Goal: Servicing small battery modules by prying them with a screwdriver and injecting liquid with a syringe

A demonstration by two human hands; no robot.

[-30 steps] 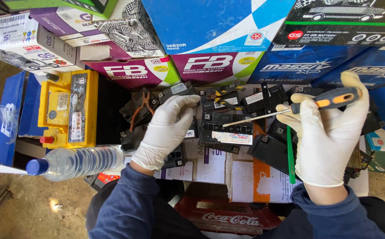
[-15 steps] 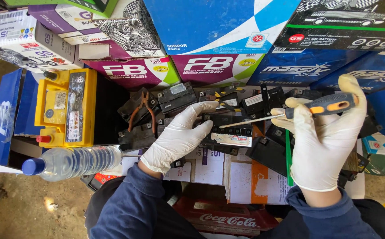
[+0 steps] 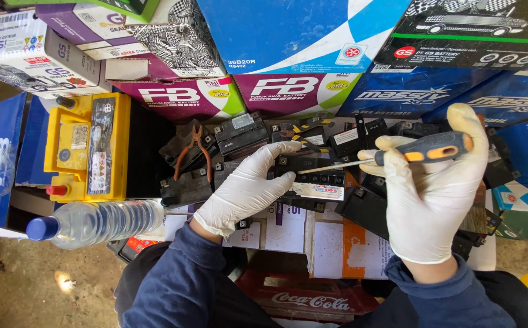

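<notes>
My left hand (image 3: 248,189), in a white glove, rests palm down on a small black battery (image 3: 312,179) in a pile of black batteries, fingers spread over its top left. My right hand (image 3: 431,194), also gloved, grips a screwdriver (image 3: 397,153) with a dark grey and orange handle. Its metal tip points left and hovers just above the same battery, close to my left fingertips. Pliers with orange handles (image 3: 190,149) lie on the batteries to the left of my left hand.
A yellow battery (image 3: 88,149) stands at the left beside a blue box (image 3: 3,158). A clear plastic bottle with a blue cap (image 3: 94,222) lies in front of it. Stacked coloured cartons (image 3: 288,54) wall off the back. A red crate (image 3: 312,297) sits by my knees.
My left hand slid right across the batteries and now lies flatter on the small black one. The right hand with the screwdriver has stayed nearly still.
</notes>
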